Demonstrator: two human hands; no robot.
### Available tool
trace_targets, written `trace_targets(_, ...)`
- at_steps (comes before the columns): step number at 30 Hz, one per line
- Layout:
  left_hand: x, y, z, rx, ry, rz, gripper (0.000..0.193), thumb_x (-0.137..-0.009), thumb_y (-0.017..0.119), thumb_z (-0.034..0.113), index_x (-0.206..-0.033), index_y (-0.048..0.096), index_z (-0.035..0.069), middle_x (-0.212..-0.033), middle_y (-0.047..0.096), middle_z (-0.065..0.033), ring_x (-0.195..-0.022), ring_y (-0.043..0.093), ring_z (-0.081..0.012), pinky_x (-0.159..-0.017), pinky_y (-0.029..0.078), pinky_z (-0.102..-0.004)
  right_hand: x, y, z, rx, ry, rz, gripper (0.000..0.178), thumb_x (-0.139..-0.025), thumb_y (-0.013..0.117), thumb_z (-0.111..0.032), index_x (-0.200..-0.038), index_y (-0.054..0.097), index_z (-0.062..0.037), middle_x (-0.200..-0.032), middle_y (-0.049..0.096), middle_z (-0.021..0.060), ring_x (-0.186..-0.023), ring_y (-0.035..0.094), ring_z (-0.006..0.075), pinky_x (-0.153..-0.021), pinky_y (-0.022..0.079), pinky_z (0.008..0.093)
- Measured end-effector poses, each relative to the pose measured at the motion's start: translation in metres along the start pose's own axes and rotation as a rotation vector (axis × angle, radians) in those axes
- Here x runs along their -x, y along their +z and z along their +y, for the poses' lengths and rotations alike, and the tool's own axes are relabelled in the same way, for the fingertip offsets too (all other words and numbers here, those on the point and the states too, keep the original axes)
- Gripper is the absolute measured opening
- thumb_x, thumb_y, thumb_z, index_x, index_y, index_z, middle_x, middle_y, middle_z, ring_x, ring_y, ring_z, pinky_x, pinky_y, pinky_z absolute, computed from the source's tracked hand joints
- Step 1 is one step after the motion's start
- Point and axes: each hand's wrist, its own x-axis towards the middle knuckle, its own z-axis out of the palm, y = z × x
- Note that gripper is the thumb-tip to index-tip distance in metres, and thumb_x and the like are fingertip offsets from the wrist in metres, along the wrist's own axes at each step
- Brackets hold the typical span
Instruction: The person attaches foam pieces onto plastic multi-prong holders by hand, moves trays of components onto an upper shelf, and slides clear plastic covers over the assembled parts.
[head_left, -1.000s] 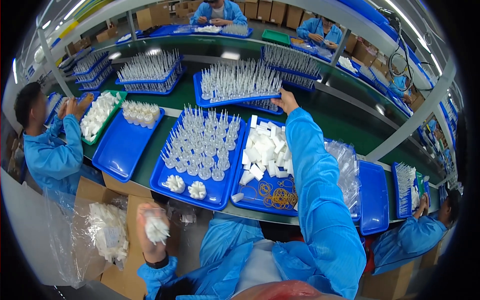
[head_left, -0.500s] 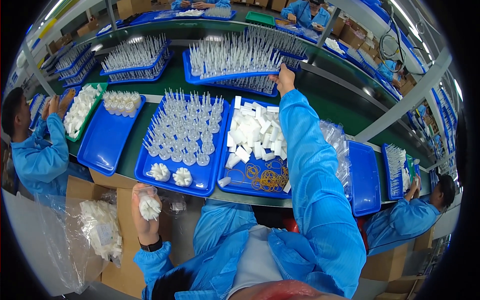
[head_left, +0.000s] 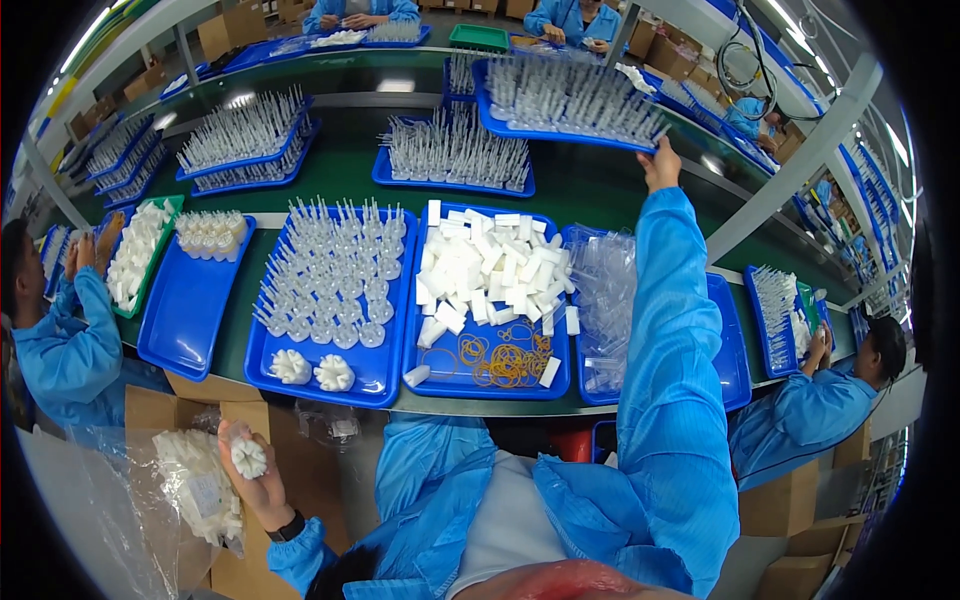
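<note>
My right hand point(head_left: 662, 168), arm stretched far out, grips the near right corner of a blue tray point(head_left: 570, 133) packed with clear-based pieces with upright thin stems. That tray is tilted and held above the green belt, to the right of a similar loaded tray point(head_left: 455, 187). Low at the left, my left hand point(head_left: 262, 488) holds a round bundle of white pieces point(head_left: 248, 459) against its palm, beside an open carton. Two similar white bundles point(head_left: 334, 373) lie at the front of a blue tray point(head_left: 375, 388) filled with rows of stemmed clear pieces.
In front of me, one tray holds white blocks point(head_left: 480, 260) and yellow rubber bands point(head_left: 505, 360). Clear plastic pieces point(head_left: 607, 290) fill another. An open carton point(head_left: 240, 555) with bagged white pieces point(head_left: 195, 485) stands lower left. Co-workers sit on both sides and across; a slanted metal post point(head_left: 790, 165) rises right.
My right hand has carried the stemmed-piece tray away and rightward, off the tray beneath it. My left hand has shifted slightly left, and its white bundle now faces up.
</note>
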Motion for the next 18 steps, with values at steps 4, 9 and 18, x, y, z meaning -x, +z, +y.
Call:
trace_targets(4,-0.004,-0.002,-0.015,-0.052,0.006,0.068,0.035,-0.095,0.042,0.031,-0.122,0.04,0.009,-0.093,0.054,-0.0057,-0.067,0.052,-0.0098,-0.044,0.037,-0.0171,-0.042,-0.082,0.011,-0.023,-0.025,0.097,0.032,-0.093,0.046,-0.029,-0.098,0.059,-0.0002,-0.085,0.064,0.0104,-0.058,0.06,0.0199,-0.043,0.048,0.026)
trace_targets(9,0.013,-0.007,-0.008,-0.144,0.057,0.215,0.041,-0.095,0.041,0.033,-0.127,0.04,0.007,-0.093,0.053,-0.0036,-0.063,0.049,-0.0061,-0.043,0.037,-0.0169,-0.064,-0.14,0.021,0.014,0.004,0.166,0.032,-0.092,0.046,-0.03,-0.096,0.059,-0.0011,-0.08,0.063,0.0088,-0.055,0.059,0.0186,-0.041,0.046,0.0257)
trace_targets(18,0.029,-0.039,-0.073,-0.187,-0.068,0.277,0.036,-0.094,0.043,0.033,-0.121,0.046,0.009,-0.098,0.055,-0.0039,-0.071,0.055,-0.0067,-0.051,0.042,-0.0161,-0.093,-0.19,0.056,0.017,0.043,0.157,0.032,-0.094,0.044,-0.03,-0.093,0.058,-0.0016,-0.073,0.062,0.0086,-0.048,0.054,0.0169,-0.039,0.044,0.0247)
